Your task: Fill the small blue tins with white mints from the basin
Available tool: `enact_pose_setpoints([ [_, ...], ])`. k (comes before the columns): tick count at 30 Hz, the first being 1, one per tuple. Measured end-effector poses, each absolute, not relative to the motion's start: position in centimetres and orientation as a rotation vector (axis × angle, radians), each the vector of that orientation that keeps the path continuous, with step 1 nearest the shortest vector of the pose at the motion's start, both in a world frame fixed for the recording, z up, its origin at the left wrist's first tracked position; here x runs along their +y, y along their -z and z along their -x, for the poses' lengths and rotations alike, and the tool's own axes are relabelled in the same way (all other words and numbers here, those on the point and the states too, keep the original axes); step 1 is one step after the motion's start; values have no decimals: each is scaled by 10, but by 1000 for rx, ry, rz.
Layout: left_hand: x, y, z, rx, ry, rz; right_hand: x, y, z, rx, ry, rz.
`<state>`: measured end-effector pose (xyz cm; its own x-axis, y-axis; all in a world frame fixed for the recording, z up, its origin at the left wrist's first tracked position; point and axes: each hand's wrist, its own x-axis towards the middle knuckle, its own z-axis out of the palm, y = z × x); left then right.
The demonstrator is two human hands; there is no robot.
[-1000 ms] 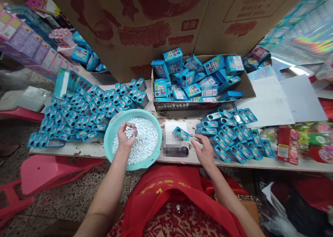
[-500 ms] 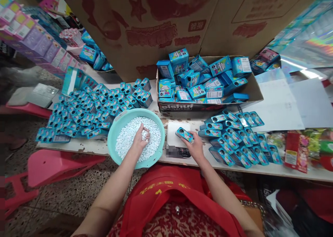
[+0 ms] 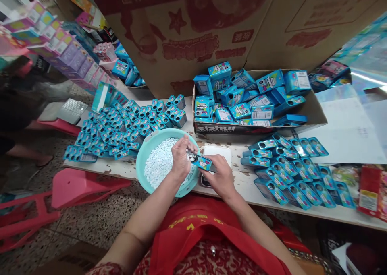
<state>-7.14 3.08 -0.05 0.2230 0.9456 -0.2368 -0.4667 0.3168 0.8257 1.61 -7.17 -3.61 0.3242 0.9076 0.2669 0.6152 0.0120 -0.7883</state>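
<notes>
My left hand (image 3: 180, 157) is curled around several white candies (image 3: 191, 156) at the right rim of the turquoise basin (image 3: 139, 162). Loose white candies (image 3: 161, 162) fill much of that basin. My right hand (image 3: 221, 175) grips a small blue candy box (image 3: 203, 162), tilted with its holed end toward my left fingers. The candies meet the box at this hole. Behind my right hand, a white scale (image 3: 225, 150) is partly covered; its dark display panel shows below the box.
Blue boxes (image 3: 115, 126) crowd the table's left side, and more stand in rows (image 3: 296, 174) on the right. Behind them is an open carton (image 3: 217, 129) of blue boxes, before a big cardboard box (image 3: 211, 25). Pink stools (image 3: 71, 188) stand at left; a person's leg (image 3: 27, 154) shows there.
My left hand has risen from the candies and moved right with several in it. My right hand has brought the blue box off the scale, leftward to meet it. The view has shifted slightly.
</notes>
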Motion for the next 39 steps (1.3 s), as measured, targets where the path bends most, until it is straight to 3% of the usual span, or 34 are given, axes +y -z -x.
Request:
enact_pose_setpoints([
  [27, 44, 7, 70, 962, -1093, -613, -73, 41, -28, -1276, -489, 1705],
  [39, 54, 102, 139, 1488, -1003, -1059, -110, 117, -81, -994, -504, 1866],
])
